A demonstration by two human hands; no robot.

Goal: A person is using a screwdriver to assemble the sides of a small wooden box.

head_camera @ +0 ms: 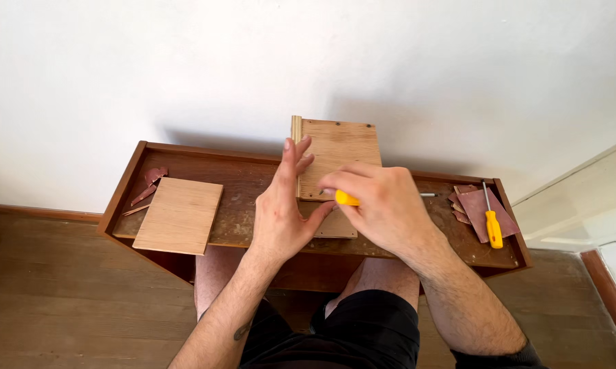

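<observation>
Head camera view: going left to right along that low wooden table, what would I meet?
Reddish scraps → loose plywood panel → left hand → right hand holding a yellow-handled tool → sandpaper sheets → yellow-handled screwdriver.

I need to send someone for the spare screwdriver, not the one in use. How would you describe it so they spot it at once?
Start at the long brown wooden tray standing against the white wall and go to its far right end. There, on a small pile of reddish-brown sandpaper sheets, lies the spare screwdriver. It lies untouched with its whole metal shaft showing, while the other yellow-handled tool is gripped in the right hand.
</observation>
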